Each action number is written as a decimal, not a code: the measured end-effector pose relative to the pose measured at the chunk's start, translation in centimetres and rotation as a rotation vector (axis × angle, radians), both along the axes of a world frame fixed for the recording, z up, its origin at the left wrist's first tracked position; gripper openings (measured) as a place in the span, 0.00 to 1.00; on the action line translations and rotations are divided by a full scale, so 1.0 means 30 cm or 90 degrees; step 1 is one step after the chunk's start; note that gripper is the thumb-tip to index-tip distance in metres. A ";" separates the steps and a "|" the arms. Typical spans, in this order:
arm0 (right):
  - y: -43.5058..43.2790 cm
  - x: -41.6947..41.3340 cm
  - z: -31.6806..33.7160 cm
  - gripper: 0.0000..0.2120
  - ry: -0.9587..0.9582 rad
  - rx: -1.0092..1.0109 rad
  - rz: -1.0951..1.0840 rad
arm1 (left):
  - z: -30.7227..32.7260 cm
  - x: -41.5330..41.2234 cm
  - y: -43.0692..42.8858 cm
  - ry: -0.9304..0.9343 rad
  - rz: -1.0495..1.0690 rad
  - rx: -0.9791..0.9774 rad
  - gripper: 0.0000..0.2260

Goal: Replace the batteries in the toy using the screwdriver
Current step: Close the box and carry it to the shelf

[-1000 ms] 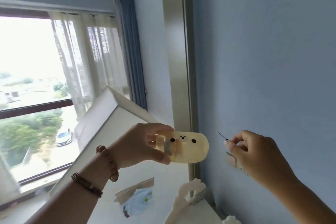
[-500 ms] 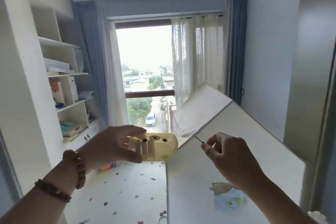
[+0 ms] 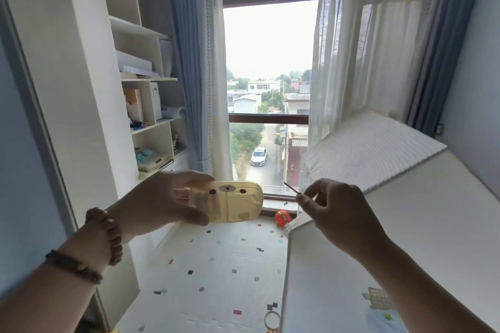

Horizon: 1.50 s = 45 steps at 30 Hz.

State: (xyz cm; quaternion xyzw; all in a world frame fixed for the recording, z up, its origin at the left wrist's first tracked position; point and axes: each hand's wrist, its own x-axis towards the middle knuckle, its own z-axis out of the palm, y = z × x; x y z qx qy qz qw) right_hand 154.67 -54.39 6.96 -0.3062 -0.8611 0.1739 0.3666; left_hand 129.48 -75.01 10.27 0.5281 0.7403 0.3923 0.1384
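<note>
Window (image 3: 267,62) overlooks white car (image 3: 259,156) on street below; sheer curtain (image 3: 359,62) hangs right; shelves (image 3: 151,119) stand left; red ball (image 3: 282,218) lies on speckled floor mat (image 3: 216,273).

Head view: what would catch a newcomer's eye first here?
The translucent yellow toy with a bear face, held up in the left hand at centre frame against the bright window. Just to its right, apart from it, the right hand pinches a thin screwdriver whose tip points towards the toy.
</note>
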 end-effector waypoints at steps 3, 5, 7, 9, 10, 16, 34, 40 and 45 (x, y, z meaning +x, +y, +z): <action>0.136 -0.119 -0.022 0.07 0.006 -0.001 0.009 | -0.028 -0.106 0.123 -0.003 0.010 0.007 0.34; 0.233 -0.197 -0.031 0.07 0.012 -0.016 0.011 | -0.031 -0.176 0.217 -0.002 0.010 -0.001 0.33; 0.333 -0.272 -0.034 0.07 0.015 -0.024 0.012 | -0.025 -0.243 0.315 0.006 0.004 -0.010 0.33; 0.427 -0.348 -0.034 0.07 0.016 -0.017 0.009 | -0.024 -0.307 0.404 0.013 0.002 -0.005 0.32; 0.470 -0.387 -0.035 0.08 0.016 -0.013 0.006 | -0.024 -0.339 0.444 0.013 0.004 0.002 0.32; 0.662 -0.593 -0.061 0.07 0.009 -0.018 0.012 | -0.041 -0.531 0.630 -0.012 0.004 0.008 0.32; 1.081 -1.501 -0.159 0.08 -0.026 -0.034 -0.079 | -0.154 -1.496 1.176 -0.042 -0.094 -0.009 0.37; 1.180 -1.850 -0.134 0.08 -0.038 -0.069 -0.101 | -0.105 -1.852 1.313 -0.043 -0.139 -0.007 0.34; 1.263 -2.079 -0.112 0.08 -0.048 -0.050 -0.108 | -0.123 -2.077 1.395 -0.065 -0.135 0.017 0.34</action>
